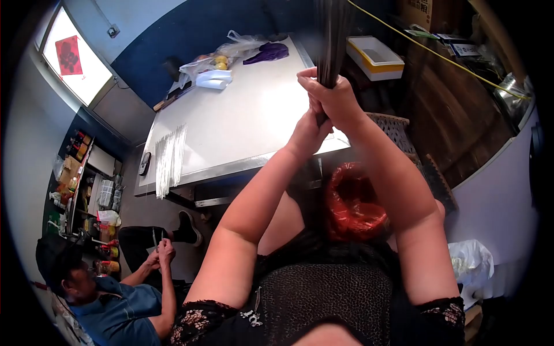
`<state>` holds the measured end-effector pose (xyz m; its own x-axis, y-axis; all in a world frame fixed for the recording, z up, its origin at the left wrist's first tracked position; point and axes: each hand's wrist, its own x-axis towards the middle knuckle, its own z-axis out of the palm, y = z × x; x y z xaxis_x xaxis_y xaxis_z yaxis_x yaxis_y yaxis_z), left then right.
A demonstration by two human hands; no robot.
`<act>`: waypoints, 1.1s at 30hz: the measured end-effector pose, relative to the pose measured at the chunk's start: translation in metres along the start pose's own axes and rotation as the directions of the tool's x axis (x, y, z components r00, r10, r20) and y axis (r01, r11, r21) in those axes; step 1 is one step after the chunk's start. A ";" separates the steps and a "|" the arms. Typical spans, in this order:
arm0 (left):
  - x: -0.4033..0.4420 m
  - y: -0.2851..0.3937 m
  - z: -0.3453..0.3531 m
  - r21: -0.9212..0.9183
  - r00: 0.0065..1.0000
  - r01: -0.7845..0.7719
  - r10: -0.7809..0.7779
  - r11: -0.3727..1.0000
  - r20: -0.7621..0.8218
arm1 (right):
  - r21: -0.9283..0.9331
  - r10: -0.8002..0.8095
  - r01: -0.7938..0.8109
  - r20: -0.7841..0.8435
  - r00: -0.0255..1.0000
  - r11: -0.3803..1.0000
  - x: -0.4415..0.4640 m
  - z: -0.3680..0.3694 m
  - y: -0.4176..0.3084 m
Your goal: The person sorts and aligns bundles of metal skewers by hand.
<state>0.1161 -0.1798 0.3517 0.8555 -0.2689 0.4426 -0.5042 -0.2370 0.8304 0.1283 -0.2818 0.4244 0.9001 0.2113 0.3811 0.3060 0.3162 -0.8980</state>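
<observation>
Both my hands are raised together over the right edge of the white table. A bundle of thin dark sticks stands upright in them, its top blurred and cut off by the frame. My left hand is wrapped round the lower end of the bundle. Just above it, my right hand closes round the same bundle. On the table's left part lies a separate bunch of thin pale sticks, some ends reaching past the front edge.
The white table bears a black phone, plastic bags and a purple bag. A red bag is below its right edge. A seated person is at lower left. A white-and-yellow box stands at upper right.
</observation>
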 end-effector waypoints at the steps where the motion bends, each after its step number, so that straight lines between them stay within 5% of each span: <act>1: 0.003 -0.006 -0.006 0.103 1.000 -0.001 0.000 0.995 0.015 | 0.003 0.001 -0.001 0.005 1.000 1.000 0.006 0.003 0.009; 4: 0.003 -0.030 0.001 0.014 0.993 -0.043 0.045 0.999 -0.106 | -0.036 -0.014 0.010 -0.106 0.994 0.999 0.017 0.009 0.039; 8: -0.001 -0.059 0.000 0.050 0.989 0.145 -0.143 0.988 -0.028 | -0.023 0.044 -0.048 -0.149 0.988 0.999 0.017 0.010 0.062; 15: -0.007 -0.078 0.007 0.098 0.989 0.049 -0.035 0.994 -0.142 | -0.045 0.117 -0.123 -0.117 0.986 0.991 0.012 0.009 0.077; 18: -0.008 -0.078 0.005 0.185 0.989 0.136 -0.121 0.973 -0.086 | -0.142 0.091 -0.102 -0.086 0.992 0.985 0.012 0.007 0.086; 21: -0.010 -0.083 0.007 0.076 0.986 0.037 -0.024 0.996 -0.164 | -0.200 0.092 -0.104 -0.071 0.993 0.974 0.010 0.009 0.091; 33: -0.005 -0.087 0.008 0.191 0.981 0.176 -0.156 0.966 -0.113 | -0.196 0.087 -0.113 -0.134 0.987 0.974 0.013 0.002 0.100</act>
<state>0.1546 -0.1651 0.2745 0.9316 -0.1214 0.3427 -0.3591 -0.4548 0.8150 0.1704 -0.2457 0.3399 0.9567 0.1125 0.2684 0.2574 0.1034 -0.9608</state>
